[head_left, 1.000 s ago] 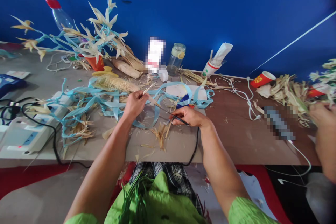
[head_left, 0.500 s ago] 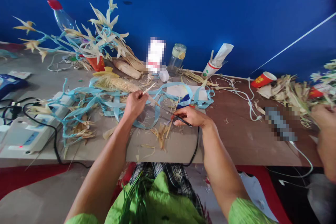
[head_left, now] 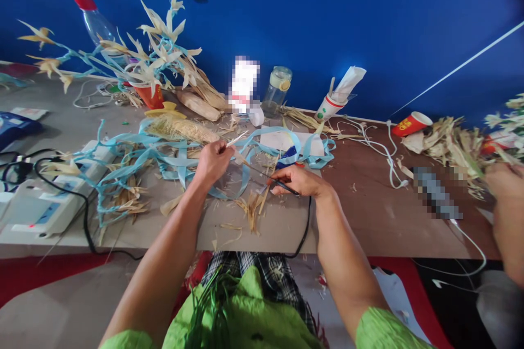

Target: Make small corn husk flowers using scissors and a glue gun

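Note:
My left hand (head_left: 212,162) is closed around a thin pale husk strip (head_left: 236,138) whose tip sticks up past my fingers. My right hand (head_left: 298,180) pinches a thin dark stick (head_left: 282,187) that runs from the left hand's strip down to the right. Both hands hover just above the table (head_left: 262,229), over a small pile of dry husk scraps (head_left: 250,207). Light blue ribbon (head_left: 172,155) loops across the table behind and beside the left hand.
A husk-flower branch (head_left: 155,60) wrapped in blue ribbon, a plastic bottle (head_left: 96,22), glass jar (head_left: 277,84), paper cups (head_left: 327,108) and a tipped red cup (head_left: 409,122) stand at the back. White devices (head_left: 45,204) and black cable lie left. Another person's hand (head_left: 505,185) works husks at right.
Both hands have barely shifted; the left hand has sunk slightly and the husk strip's tip has tilted a little to the right. The right hand stays in place on the stick.

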Demonstrator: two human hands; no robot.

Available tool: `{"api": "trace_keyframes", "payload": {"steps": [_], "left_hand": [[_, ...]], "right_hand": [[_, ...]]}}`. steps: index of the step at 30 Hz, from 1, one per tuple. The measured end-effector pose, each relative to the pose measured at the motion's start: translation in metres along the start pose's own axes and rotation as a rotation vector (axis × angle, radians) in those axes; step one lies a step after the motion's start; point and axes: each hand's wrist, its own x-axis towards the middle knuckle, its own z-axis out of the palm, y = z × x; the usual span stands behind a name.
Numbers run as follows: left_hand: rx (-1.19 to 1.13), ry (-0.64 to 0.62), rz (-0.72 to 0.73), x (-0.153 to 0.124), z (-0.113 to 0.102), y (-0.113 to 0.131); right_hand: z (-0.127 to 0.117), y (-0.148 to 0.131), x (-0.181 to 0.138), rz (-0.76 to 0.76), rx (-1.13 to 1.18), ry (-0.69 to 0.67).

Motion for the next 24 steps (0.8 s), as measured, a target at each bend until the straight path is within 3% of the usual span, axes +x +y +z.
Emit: {"api": "trace_keyframes", "payload": {"steps": [24], "left_hand": [[0.007,-0.022,-0.004,-0.0002,-0.0002,0.0009]], "right_hand": [[0.0017,-0.0014,0.0006,-0.025,0.006,-0.028]]}}
